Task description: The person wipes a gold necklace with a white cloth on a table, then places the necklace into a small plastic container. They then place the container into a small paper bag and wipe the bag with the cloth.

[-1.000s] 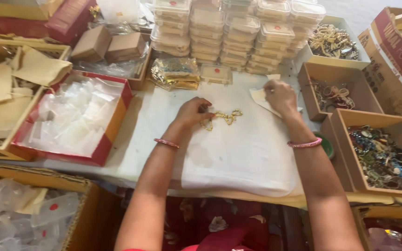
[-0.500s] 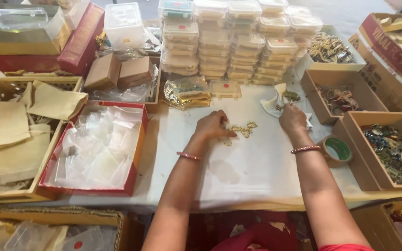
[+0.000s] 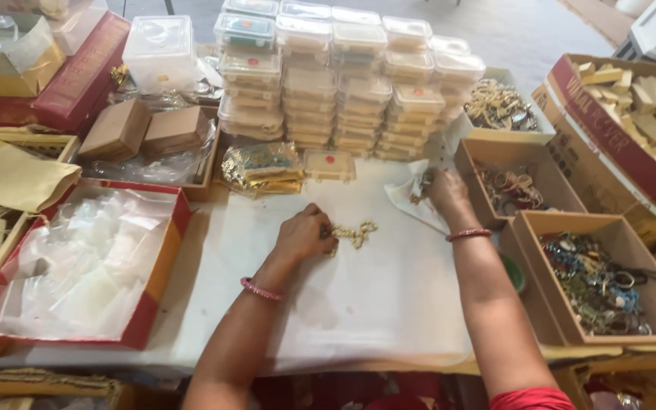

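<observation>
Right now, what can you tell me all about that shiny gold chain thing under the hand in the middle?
The gold chain piece looks like metal jewellery made of small linked bits, bright yellow and shiny. It lies flat and loosely bunched, curving a little, on the white cloth that covers the middle of the table. The left hand rests on its left end, fingertips touching or pinching it; the exact grip is hidden. Its right end lies free. The right hand is apart from it, at a white paper with other small gold bits.
</observation>
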